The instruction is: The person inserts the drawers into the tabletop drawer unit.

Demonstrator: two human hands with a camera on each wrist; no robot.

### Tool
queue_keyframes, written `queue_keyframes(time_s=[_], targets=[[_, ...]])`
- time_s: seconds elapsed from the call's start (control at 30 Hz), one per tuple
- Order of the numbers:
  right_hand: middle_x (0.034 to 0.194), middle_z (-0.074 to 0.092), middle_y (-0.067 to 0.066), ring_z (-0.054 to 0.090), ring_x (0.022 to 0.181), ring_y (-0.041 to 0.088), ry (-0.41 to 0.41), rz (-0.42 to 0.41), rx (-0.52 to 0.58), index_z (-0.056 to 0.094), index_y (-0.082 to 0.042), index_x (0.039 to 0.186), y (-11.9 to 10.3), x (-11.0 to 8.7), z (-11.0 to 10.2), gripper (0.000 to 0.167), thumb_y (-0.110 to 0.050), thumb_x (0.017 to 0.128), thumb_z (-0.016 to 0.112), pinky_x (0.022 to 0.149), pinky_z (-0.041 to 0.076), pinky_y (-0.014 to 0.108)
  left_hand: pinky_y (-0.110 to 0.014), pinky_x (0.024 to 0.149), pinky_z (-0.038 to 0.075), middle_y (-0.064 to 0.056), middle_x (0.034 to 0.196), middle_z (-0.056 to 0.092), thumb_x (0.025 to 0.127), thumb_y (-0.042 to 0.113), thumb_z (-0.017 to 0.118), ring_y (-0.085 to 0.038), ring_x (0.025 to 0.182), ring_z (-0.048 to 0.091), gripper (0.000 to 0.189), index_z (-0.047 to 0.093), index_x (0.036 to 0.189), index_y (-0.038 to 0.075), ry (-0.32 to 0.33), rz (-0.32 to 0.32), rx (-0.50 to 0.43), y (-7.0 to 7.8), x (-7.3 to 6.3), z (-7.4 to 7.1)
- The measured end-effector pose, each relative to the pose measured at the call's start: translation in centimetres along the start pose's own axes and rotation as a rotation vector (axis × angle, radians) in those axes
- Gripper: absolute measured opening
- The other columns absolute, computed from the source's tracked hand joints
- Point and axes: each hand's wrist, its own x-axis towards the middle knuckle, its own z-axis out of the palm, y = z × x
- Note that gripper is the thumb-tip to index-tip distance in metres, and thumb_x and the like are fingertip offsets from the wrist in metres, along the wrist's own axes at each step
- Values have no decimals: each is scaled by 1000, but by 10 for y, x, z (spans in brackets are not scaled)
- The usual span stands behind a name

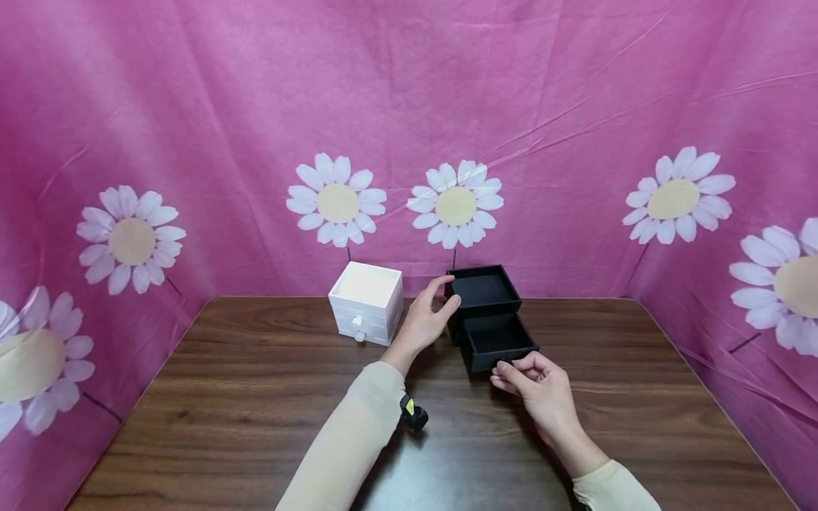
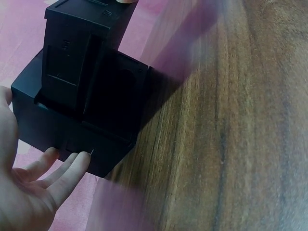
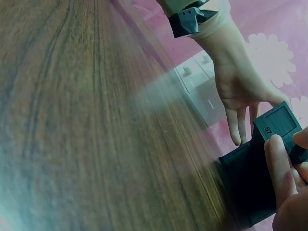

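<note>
A small black drawer box (image 1: 452, 328) with an open tray top stands on the table, its lower drawer (image 1: 500, 335) pulled out toward me. The drawer shows no contents. My right hand (image 1: 551, 397) is at the drawer front, thumb and fingers pinching its small black knob (image 3: 298, 153). My left hand (image 1: 424, 319) lies along the box's left side. Its straight fingers (image 2: 72, 185) touch the side wall, while another fingertip is up at the top rim. In the right wrist view, raised markings show on the drawer front (image 3: 276, 124).
Left of the black box, close by my left hand, a white drawer box (image 1: 367, 301) with two knobs stands on the wooden table (image 1: 255, 411). A pink cloth (image 1: 396, 92) printed with daisies hangs behind and along both sides. A black wrist camera (image 1: 415, 417) is strapped to my left wrist.
</note>
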Motion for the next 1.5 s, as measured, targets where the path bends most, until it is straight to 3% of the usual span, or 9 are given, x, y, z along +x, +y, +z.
queue_keyframes(time_s=[0.8,1.5], targets=[[85,82,5,82,78,17,56,4,-18,55,-2,85,1,2,10,25,15,94,72,76,67,37,-50,106,55,-24,142,61,110,37,61,-31,122,67,49,53,157,28,16,16,-4,-2,1,0],[83,82,1,81,78,16,74,60,-57,54,-2,89,10,24,15,24,14,95,71,79,67,37,-49,106,56,-22,144,62,110,39,61,-29,121,69,48,54,157,31,22,12,1,-5,2,2]])
